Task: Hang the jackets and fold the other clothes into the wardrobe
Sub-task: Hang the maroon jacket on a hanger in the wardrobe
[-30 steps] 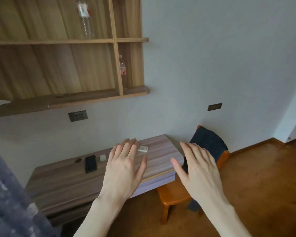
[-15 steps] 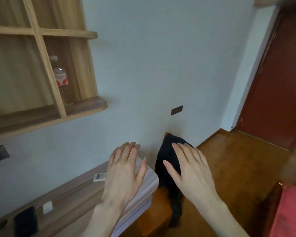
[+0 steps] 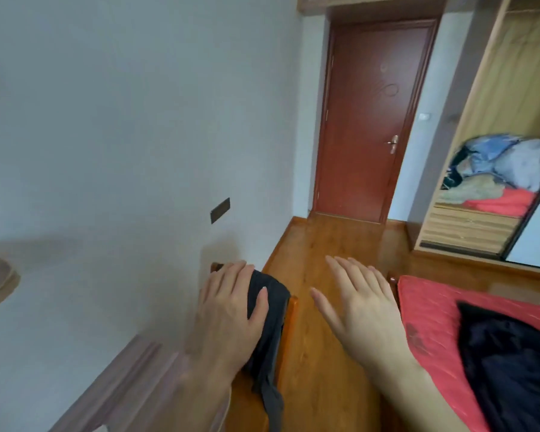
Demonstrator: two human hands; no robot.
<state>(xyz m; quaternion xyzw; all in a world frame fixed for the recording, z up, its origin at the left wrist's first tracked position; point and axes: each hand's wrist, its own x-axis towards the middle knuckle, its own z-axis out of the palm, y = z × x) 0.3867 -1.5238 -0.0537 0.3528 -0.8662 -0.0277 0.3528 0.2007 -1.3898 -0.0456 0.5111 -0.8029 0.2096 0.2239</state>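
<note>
Head view shows both hands empty with fingers spread flat, the left hand (image 3: 228, 310) in front of the dark garment (image 3: 270, 325) draped over the chair (image 3: 289, 319) back, the right hand (image 3: 360, 310) above the floor. A careless grab could drag the garment onto the floor. The wardrobe (image 3: 480, 169) shelf holds a jumbled pile of clothes (image 3: 505, 169); another dark garment (image 3: 512, 363) lies on the red bed (image 3: 430, 310).

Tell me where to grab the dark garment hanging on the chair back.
Grip the dark garment at its bunched top, where it folds over the chair back, coming from above and lifting up. It hangs down both sides, so pulling sideways would likely drag it. The left hand is nearest.
</note>
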